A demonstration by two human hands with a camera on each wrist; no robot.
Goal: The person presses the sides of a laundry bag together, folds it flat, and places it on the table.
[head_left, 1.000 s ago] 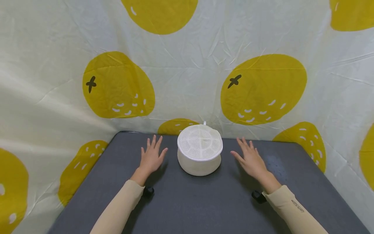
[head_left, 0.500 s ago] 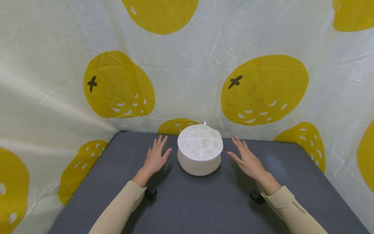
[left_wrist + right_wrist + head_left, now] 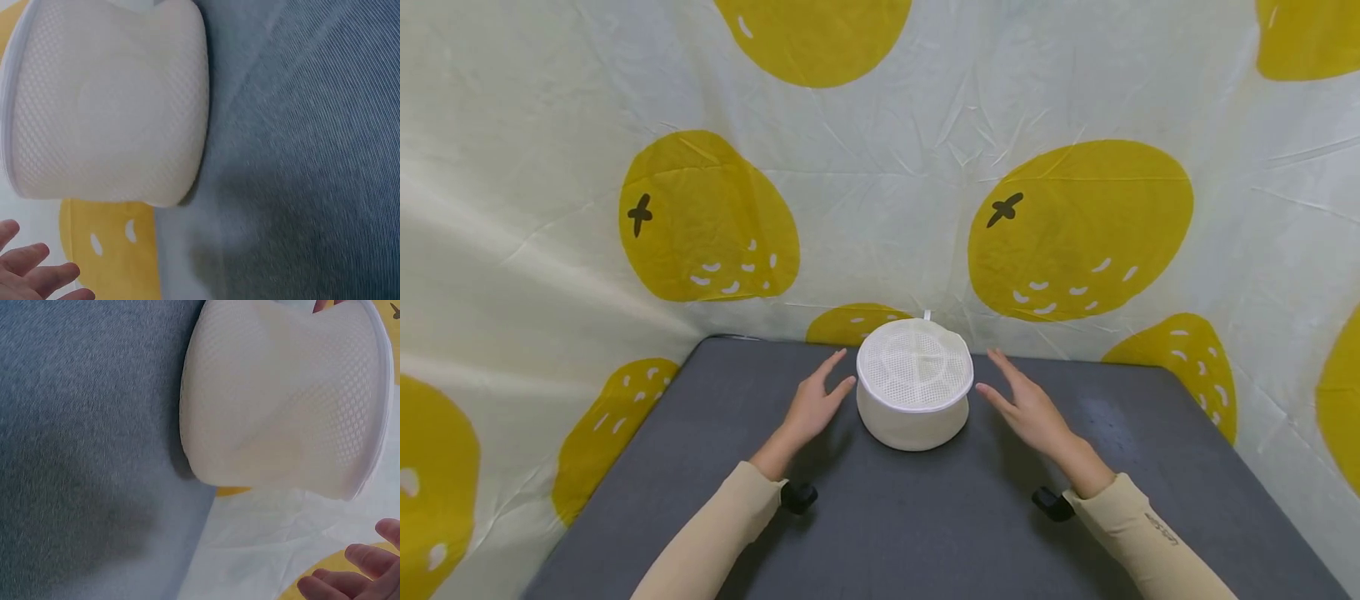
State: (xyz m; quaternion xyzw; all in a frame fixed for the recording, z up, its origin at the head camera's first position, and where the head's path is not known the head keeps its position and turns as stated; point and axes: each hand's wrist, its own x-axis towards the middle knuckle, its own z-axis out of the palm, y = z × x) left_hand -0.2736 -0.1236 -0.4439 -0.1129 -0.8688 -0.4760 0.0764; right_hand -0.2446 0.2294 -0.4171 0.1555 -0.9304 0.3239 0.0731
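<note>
A round white mesh bag point(image 3: 913, 375) with a piped rim stands on the dark table, a small tab at its back. To its left the left hand point(image 3: 812, 406) hovers with fingers extended, close but apart from it. On the other side the right hand point(image 3: 1032, 412) is held the same way, thumb towards the bag. Both wrist views show the mesh side of the bag point(image 3: 112, 106), point(image 3: 281, 400) slightly dented. The left fingers point(image 3: 37, 269) and right fingers point(image 3: 356, 575) appear at the lower corners, holding nothing.
The dark grey table point(image 3: 917, 533) reaches back to a pale cloth point(image 3: 880, 208) with large yellow fruit prints, hanging behind and at both sides. A black wrist device point(image 3: 799, 497) sits below the left wrist, another point(image 3: 1052, 503) below the right.
Both hands have moved inwards towards the bag, the left one further. The left fingers, spread before, are closer together. The bag has stayed in place.
</note>
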